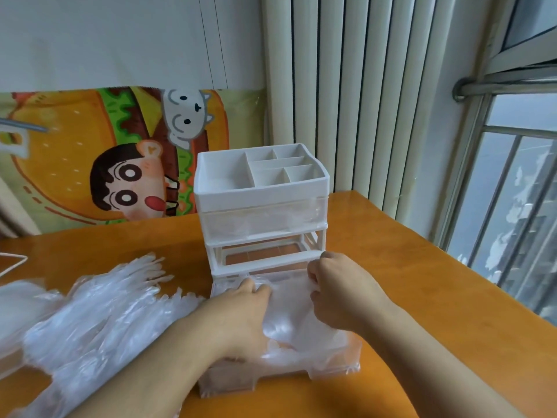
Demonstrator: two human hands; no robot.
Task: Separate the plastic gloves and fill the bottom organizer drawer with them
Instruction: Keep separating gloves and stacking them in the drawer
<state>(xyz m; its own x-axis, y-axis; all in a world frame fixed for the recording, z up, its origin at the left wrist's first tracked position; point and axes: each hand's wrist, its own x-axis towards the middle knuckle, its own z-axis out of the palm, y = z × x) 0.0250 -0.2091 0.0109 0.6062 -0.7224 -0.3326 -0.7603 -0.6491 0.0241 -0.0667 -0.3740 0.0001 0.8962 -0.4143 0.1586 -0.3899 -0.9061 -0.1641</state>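
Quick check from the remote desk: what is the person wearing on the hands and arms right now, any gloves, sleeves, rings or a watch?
Nothing is worn. The left hand and right hand are bare, with no gloves or visible rings. Both forearms are uncovered to the frame's edge, with no sleeve, watch or band in view.

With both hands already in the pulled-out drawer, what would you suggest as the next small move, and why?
Probably press the gloves down flat. Both the left hand and right hand are on them in the bottom drawer, and they bulge above its rim, so they might snag when it slides in. A large pile still waits on the table.
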